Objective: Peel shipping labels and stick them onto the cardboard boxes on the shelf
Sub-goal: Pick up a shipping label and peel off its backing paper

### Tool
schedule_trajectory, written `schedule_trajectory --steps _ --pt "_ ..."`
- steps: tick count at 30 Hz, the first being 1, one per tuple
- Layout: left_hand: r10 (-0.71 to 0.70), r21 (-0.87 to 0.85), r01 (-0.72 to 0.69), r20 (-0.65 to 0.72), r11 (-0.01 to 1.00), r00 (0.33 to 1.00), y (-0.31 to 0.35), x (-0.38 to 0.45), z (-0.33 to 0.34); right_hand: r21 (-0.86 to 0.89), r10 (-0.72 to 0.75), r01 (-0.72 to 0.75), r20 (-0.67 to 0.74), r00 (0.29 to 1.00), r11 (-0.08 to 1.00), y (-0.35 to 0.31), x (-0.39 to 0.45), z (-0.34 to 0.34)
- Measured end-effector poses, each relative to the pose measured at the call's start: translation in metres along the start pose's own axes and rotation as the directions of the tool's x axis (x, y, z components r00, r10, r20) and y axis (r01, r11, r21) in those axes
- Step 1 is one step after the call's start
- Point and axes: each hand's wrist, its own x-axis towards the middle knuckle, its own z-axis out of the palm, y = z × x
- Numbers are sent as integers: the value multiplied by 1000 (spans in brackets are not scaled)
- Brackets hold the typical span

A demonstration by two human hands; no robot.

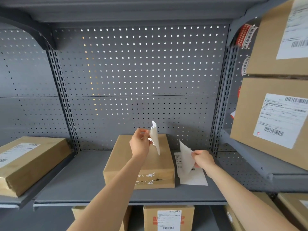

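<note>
A: Status, left to right?
B: Far-left box (28, 162) already carried a label. Centre box (141, 164) on the shelf (75, 184) had a bare top. Left hand (140, 144) pinched a peeled label (155, 140) just above it, curled, barcode showing.
A: Right side?
B: Right hand (204, 160) was pinched shut on what looked like the backing sheet (186, 157), over the label stack (191, 175) beside the box. Right-hand boxes (273, 117) labelled.
A: Left to do?
B: Sticking this one down; the centre box was the only unlabelled one I could see.
</note>
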Motion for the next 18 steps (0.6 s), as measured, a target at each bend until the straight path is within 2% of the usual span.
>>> schedule_trajectory --steps 4,10,13,18 --pt "6 8 -6 3 1000 1000 2 0 0 -21 16 -15 62 998 1000 -4 -5 0" --pt "28 36 -29 30 999 999 3 1 -6 52 -61 61 -12 998 997 -29 -13 -1" --pt "58 34 -59 52 998 997 5 1 -10 187 -109 110 -12 994 976 -55 -12 4" --pt "73 28 -76 91 997 993 8 4 -18 405 -154 76 164 974 911 -110 -27 23"
